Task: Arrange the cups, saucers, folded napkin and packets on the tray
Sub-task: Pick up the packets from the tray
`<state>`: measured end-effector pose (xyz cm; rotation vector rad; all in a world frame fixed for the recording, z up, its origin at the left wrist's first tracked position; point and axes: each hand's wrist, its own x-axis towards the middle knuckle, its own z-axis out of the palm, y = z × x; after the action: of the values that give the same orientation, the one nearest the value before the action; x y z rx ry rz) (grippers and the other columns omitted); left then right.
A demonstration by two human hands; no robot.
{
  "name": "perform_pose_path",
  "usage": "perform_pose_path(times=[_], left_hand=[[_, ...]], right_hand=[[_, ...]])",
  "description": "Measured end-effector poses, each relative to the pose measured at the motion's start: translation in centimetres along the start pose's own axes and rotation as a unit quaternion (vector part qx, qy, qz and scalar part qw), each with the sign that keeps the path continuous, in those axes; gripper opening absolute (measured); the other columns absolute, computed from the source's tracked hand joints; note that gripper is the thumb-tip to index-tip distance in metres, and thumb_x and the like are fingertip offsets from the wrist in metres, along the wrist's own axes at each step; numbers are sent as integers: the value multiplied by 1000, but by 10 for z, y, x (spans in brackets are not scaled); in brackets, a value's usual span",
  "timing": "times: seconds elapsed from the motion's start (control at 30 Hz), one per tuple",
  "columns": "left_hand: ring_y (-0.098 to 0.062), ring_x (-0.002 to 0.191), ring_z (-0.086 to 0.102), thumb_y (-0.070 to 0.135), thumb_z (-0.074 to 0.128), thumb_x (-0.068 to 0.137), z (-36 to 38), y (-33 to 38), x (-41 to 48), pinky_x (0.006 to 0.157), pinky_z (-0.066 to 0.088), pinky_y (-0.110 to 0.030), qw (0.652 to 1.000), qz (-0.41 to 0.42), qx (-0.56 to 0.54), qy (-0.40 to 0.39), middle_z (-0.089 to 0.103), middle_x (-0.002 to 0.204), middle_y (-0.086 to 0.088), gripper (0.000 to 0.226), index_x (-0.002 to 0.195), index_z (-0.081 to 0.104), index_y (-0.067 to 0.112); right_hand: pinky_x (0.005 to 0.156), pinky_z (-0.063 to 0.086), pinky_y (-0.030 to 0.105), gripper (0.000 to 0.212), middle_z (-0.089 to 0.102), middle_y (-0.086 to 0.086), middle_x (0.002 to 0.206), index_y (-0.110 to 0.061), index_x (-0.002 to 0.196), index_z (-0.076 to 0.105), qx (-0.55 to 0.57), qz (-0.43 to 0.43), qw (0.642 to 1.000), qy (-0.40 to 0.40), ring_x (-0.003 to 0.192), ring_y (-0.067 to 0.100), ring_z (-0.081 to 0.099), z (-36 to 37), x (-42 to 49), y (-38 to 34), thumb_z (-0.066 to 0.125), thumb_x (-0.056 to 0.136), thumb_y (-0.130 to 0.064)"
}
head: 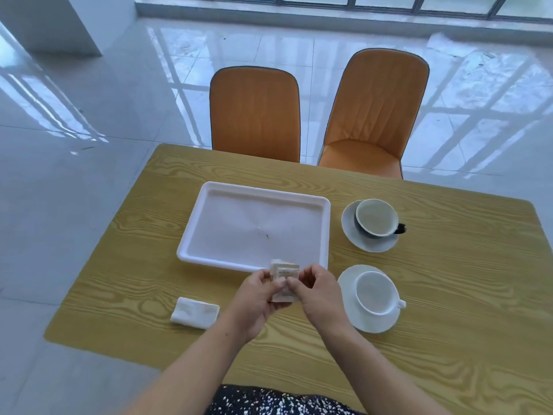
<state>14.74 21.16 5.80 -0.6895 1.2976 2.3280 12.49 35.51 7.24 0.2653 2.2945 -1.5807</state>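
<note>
Dining room: wooden table [419, 295], two orange chairs [254, 115], tiled floor [89, 205].

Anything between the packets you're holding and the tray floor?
Nothing visible. Both hands, left hand and right hand, hold the packets at the near rim of the tray, and its floor is bare. The napkin and both cups on saucers sit off to the sides.
</note>
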Motion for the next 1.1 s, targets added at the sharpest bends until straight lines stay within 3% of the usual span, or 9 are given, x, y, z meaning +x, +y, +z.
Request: perform_pose_path(times=[0.17, 0.27, 0.43, 0.53, 0.63, 0.7, 0.87, 0.97, 1.1], left_hand=[[-26, 97, 72, 1, 58, 96, 10, -21, -9, 76, 59, -34, 1000, 8, 11, 26, 75, 104, -12, 20, 115, 60, 1], [-24, 90, 74, -1, 62, 93, 10, -37, -12, 73, 59, -34, 996, -4, 51, 67, 76, 95, -10, 18, 110, 62, 5], [-27, 90, 73, 2, 67, 90, 0, -52, -14, 70, 60, -38, 985, -72, 104, 120, 73, 103, -12, 21, 110, 63, 7], [-22, 92, 65, 8, 69, 89, -12, -57, -12, 70, 54, -32, 965, -79, 196, 157, 66, 111, -10, 26, 112, 58, 12], [-13, 80, 61, 9, 72, 88, -25, -61, -9, 56, 47, -16, 951, -66, 252, 168, 66, 108, -12, 29, 113, 58, 7], [-16, 83, 63, 9, 73, 87, -34, -64, -8, 61, 51, -21, 945, -66, 283, 153, 68, 107, -14, 25, 109, 61, 5], [-24, 97, 67, 12, 73, 87, -44, -71, -6, 93, 56, -45, 930, -60, 334, 141, 69, 100, -6, 13, 92, 63, 17], [-22, 92, 67, 16, 72, 88, -41, -75, -2, 89, 57, -44, 903, -43, 400, 151, 69, 95, -4, 10, 94, 65, 15], [-19, 83, 63, 21, 71, 89, -40, -78, 1, 76, 53, -34, 861, -12, 487, 147, 66, 87, 0, 10, 91, 63, 16]], right_hand=[[70, 52, 24, 18, 66, -7, 83, -24, 87, 58, -14, 20, 999, -38, 76, 7, 62, -15, -7, 22, 76, 84, -27], [81, 58, 36, 9, 72, -5, 86, -21, 89, 66, -41, 41, 995, -78, 83, 11, 68, -18, -12, 37, 72, 87, -27], [77, 57, 43, 12, 73, 3, 81, -15, 80, 65, -24, 114, 988, -100, 78, 20, 68, -7, -22, 60, 72, 87, -22], [76, 57, 45, 16, 72, 7, 79, -14, 78, 62, -27, 148, 985, -89, 74, 21, 66, 6, -26, 70, 71, 88, -22], [76, 57, 46, 19, 69, 7, 75, -14, 76, 60, -47, 163, 983, -70, 70, 20, 62, 19, -27, 77, 72, 88, -21], [76, 57, 47, 20, 67, 7, 75, -15, 74, 58, -60, 166, 982, -67, 70, 21, 61, 25, -28, 80, 73, 87, -20], [68, 52, 36, 17, 65, -3, 80, -21, 78, 58, -128, 146, 980, -52, 74, 15, 60, 35, -27, 86, 73, 86, -24], [57, 38, 23, 19, 60, -10, 80, -26, 79, 53, -177, 140, 973, -40, 71, 5, 53, 39, -23, 89, 70, 87, -26], [55, 36, 26, 21, 57, -9, 76, -24, 78, 50, -239, 127, 962, -45, 68, 9, 50, 40, -21, 92, 67, 89, -30]])
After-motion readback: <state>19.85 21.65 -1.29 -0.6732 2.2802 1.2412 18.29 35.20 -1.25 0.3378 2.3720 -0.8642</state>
